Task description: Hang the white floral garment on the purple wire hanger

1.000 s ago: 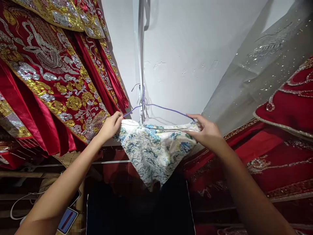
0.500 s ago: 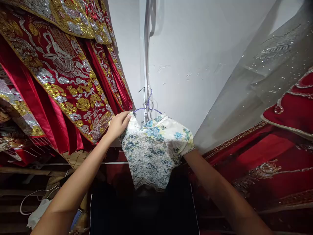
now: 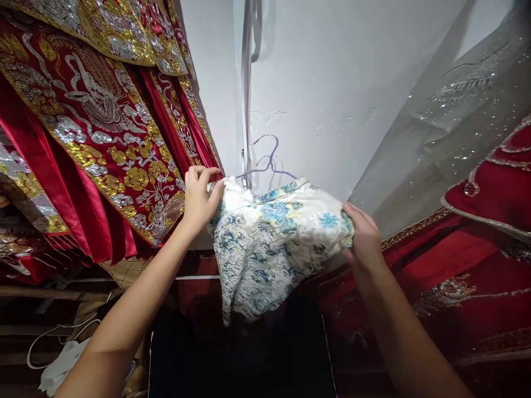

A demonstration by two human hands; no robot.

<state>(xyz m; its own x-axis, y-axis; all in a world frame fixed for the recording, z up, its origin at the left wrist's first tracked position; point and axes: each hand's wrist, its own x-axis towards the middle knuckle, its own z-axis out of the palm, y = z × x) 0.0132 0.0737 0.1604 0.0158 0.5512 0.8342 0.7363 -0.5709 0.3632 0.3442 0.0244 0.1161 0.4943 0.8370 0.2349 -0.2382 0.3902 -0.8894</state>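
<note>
A short-sleeved floral blouse (image 3: pixel 265 249) in white, blue and grey-green hangs on a thin purple wire hanger (image 3: pixel 270 166) in front of me. My left hand (image 3: pixel 201 199) is at the shoulder on the left, its thumb against the cloth and the fingers curled over that edge. On the other side, my right hand (image 3: pixel 364 235) grips the end of the sleeve, thumb side up, and stretches it outward. The hanger's hook stands free of the metal rail (image 3: pixel 244 83), and its arms run inside the neckline. The blouse's lower part falls in loose folds.
Red robes with gold and silver sequins (image 3: pixel 108 127) hang close on the left. To the right are a sheer grey sparkly cloth (image 3: pixel 448 121) and red beaded garments (image 3: pixel 493 182). A white wall (image 3: pixel 315 83) stands behind. A white cable (image 3: pixel 41 337) lies at lower left.
The hanger and blouse have shifted right, away from the rail. My right hand has come out from behind the sleeve and now pulls its end outward. My left hand has moved slightly.
</note>
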